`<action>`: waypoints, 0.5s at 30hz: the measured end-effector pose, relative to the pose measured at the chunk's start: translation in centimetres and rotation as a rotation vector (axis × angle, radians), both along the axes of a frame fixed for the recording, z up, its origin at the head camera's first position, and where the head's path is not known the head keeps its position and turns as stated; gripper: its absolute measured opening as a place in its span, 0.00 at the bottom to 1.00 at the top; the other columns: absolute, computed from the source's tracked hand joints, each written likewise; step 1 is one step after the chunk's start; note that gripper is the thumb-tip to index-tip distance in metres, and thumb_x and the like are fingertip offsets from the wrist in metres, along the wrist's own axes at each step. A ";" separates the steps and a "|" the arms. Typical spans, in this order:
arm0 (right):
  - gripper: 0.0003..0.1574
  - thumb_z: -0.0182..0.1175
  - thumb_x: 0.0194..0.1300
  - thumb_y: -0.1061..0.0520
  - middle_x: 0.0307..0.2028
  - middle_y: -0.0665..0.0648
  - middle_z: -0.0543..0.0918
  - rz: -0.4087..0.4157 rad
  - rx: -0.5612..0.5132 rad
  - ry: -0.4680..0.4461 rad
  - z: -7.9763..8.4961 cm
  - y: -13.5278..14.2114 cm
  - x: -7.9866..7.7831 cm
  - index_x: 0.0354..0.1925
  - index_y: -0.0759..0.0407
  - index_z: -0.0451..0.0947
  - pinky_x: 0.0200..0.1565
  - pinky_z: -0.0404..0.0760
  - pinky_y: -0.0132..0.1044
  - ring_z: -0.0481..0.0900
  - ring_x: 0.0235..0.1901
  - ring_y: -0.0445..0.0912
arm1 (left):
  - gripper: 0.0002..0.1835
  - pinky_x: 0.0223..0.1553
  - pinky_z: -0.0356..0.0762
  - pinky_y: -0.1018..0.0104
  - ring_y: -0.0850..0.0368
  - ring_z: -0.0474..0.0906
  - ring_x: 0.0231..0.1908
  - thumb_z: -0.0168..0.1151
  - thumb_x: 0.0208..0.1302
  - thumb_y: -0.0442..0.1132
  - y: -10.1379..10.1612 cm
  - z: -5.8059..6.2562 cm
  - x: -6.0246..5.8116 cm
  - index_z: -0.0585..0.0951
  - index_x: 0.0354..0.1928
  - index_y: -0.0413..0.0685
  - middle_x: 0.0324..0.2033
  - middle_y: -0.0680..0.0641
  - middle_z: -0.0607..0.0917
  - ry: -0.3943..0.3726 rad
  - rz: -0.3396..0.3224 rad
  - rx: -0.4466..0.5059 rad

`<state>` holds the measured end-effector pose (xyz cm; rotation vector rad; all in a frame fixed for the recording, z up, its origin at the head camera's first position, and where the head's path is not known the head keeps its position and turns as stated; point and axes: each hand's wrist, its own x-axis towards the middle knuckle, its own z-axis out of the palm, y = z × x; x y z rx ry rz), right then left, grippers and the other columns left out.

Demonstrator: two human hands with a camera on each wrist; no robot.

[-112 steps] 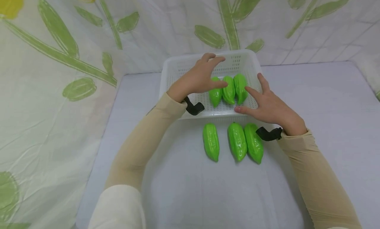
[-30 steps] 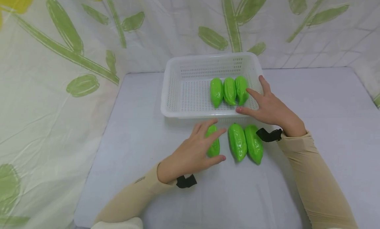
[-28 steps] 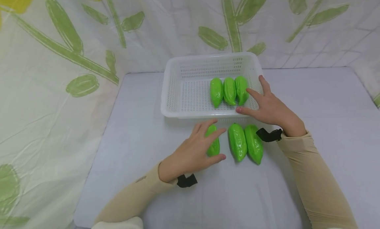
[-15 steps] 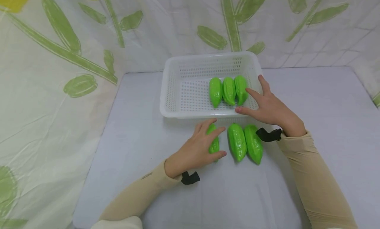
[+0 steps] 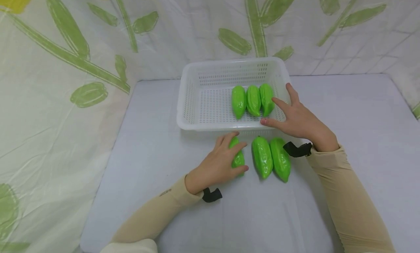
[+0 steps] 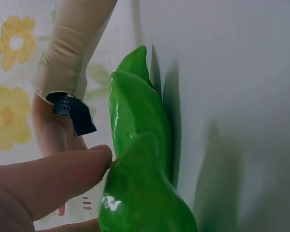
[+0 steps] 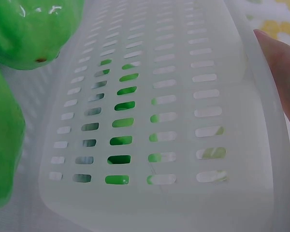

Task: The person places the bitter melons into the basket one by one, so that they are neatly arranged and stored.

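My left hand (image 5: pixel 216 165) holds a glossy green, gourd-shaped vegetable (image 5: pixel 238 158) that lies in front of the basket; its middle is partly hidden under the fingers. In the left wrist view, the thumb (image 6: pixel 82 169) touches the side of this green vegetable (image 6: pixel 140 193). To its right, two more green vegetables (image 5: pixel 262 158) lie side by side on the table. My right hand (image 5: pixel 300 120) is at the right front corner of the white basket (image 5: pixel 229 127), fingers spread. In the right wrist view, part of it shows outside the basket's rim (image 7: pixel 261 72).
Inside the basket's right half, three green vegetables (image 5: pixel 253 101) lie in a row. The white table (image 5: pixel 157 136) reaches back to a curtain (image 5: pixel 197 30) with a leaf pattern. A black wrist camera (image 5: pixel 296 149) sits on each sleeve.
My left hand has come from above the basket down to the vegetable in front. In the last half second its fingers close in and that vegetable shifts slightly right. The right hand stays put.
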<state>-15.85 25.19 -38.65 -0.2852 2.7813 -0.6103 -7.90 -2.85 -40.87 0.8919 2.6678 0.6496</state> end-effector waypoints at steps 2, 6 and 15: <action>0.67 0.55 0.67 0.20 0.81 0.60 0.16 -0.002 -0.004 0.005 0.0 0.0 0.0 0.82 0.62 0.50 0.65 0.67 0.75 0.62 0.70 0.79 | 0.37 0.57 0.84 0.49 0.40 0.56 0.75 0.73 0.65 0.53 0.0 -0.2 -0.1 0.74 0.73 0.48 0.79 0.41 0.57 0.009 0.003 -0.011; 0.67 0.55 0.67 0.19 0.81 0.59 0.17 -0.005 -0.012 0.017 -0.1 0.0 0.1 0.82 0.62 0.51 0.66 0.66 0.74 0.62 0.71 0.79 | 0.37 0.55 0.85 0.49 0.38 0.54 0.76 0.76 0.63 0.50 0.0 -0.6 -0.3 0.75 0.72 0.48 0.79 0.41 0.56 0.016 0.007 -0.044; 0.67 0.54 0.66 0.18 0.81 0.58 0.16 -0.005 -0.012 0.012 0.0 0.0 0.2 0.82 0.62 0.51 0.66 0.67 0.74 0.63 0.70 0.79 | 0.38 0.64 0.79 0.49 0.36 0.63 0.72 0.77 0.60 0.49 -0.1 -1.6 -0.8 0.76 0.72 0.50 0.80 0.41 0.56 0.008 0.002 -0.058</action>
